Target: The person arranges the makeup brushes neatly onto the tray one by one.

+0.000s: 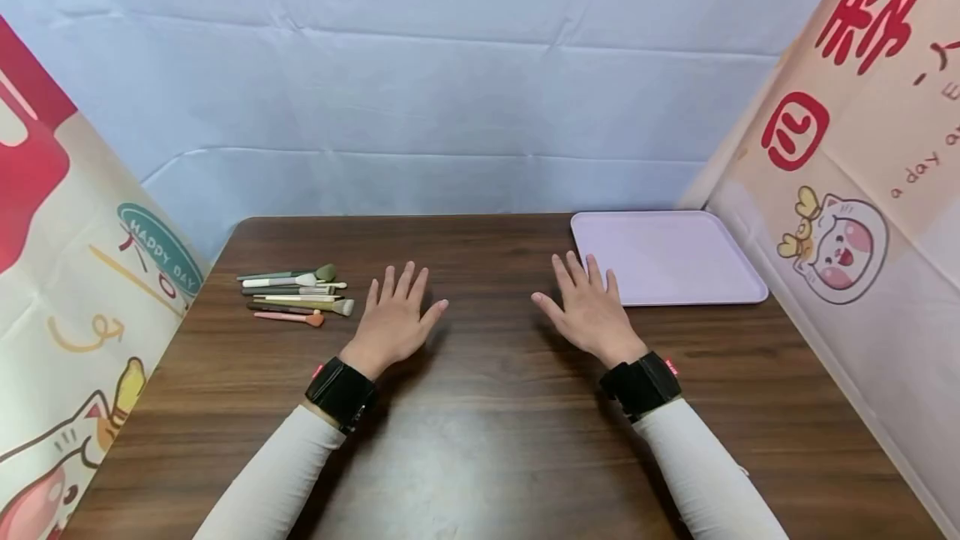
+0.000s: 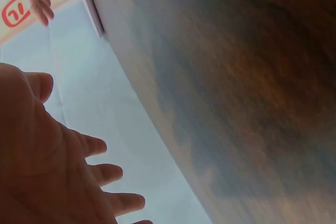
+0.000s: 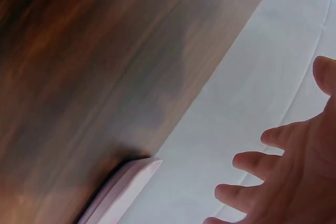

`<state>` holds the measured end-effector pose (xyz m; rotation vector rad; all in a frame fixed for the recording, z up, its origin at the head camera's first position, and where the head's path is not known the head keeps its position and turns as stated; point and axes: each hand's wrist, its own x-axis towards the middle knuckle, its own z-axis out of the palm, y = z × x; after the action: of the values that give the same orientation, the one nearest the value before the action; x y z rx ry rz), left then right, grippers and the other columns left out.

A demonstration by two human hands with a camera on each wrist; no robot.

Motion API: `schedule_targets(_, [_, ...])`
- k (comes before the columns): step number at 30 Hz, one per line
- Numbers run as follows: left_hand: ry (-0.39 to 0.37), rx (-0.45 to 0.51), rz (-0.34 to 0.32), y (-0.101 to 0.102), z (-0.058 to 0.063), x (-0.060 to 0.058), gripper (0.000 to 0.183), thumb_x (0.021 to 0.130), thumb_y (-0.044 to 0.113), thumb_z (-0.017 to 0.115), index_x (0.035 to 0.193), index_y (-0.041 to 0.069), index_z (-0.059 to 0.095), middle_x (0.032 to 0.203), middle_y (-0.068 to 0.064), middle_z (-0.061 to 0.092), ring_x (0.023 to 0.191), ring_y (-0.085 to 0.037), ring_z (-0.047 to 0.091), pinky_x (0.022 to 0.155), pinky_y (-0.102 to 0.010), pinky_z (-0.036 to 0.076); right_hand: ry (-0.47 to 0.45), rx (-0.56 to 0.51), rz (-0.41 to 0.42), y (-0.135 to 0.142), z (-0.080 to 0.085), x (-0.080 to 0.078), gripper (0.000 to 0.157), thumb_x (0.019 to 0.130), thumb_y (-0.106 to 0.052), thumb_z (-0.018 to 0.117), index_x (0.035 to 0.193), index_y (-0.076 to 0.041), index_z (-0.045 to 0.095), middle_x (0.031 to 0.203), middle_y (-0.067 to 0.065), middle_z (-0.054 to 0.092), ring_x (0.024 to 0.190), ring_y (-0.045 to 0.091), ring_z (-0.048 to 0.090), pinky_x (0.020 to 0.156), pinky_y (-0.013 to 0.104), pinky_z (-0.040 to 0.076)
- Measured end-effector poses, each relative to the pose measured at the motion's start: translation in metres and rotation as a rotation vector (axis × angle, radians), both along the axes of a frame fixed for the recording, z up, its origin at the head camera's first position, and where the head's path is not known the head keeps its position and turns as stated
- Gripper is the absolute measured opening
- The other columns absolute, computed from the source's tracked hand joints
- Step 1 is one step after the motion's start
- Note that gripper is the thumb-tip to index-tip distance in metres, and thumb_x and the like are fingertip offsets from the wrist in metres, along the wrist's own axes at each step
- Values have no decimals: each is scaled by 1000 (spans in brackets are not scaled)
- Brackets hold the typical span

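Both hands hover palm down above the wooden table, fingers spread and holding nothing. My left hand (image 1: 393, 319) is nearest to several makeup brushes (image 1: 296, 303), which lie side by side at the table's left with their heads pointing right. Green, white, dark and pink handles show among them. My right hand (image 1: 588, 311) is beside the near left corner of a pale lilac tray (image 1: 667, 257), its fingertips overlapping the tray's edge in the head view. In the left wrist view the left palm (image 2: 47, 161) shows extended fingers; the right wrist view shows the right palm (image 3: 294, 177) likewise.
The dark brown table (image 1: 480, 407) ends at a pale blue cloth backdrop (image 1: 450, 107). Printed cloths stand along the left (image 1: 90, 273) and right (image 1: 840, 190) sides. A black band circles each wrist.
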<state>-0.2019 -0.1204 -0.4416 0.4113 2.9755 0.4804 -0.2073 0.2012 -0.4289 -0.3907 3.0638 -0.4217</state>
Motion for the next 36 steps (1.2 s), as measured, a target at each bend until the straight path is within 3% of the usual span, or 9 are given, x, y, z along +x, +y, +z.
schedule_targets(6, [17,-25,-11,4,-1,0,74,106,60,26,163,14,14,169,-14,9,156,-39,2,124,-55,4,-18,2,-17,11,4,-1,84,103,-66,30,163,-9,13,167,22,13,153,46,3,118,67,-1])
schedule_targets(16, [20,-20,-49,26,5,-6,71,108,56,31,157,5,33,163,-19,29,151,-40,25,121,-56,21,-40,23,-87,42,12,-6,83,104,-65,25,161,-4,18,165,26,17,151,50,9,116,70,4])
schedule_targets(36, [14,-108,-142,97,10,-28,71,107,59,25,156,9,36,161,-15,34,149,-35,31,119,-52,29,-47,35,-173,98,14,-18,84,106,-60,25,156,6,23,158,36,23,143,57,21,112,72,16])
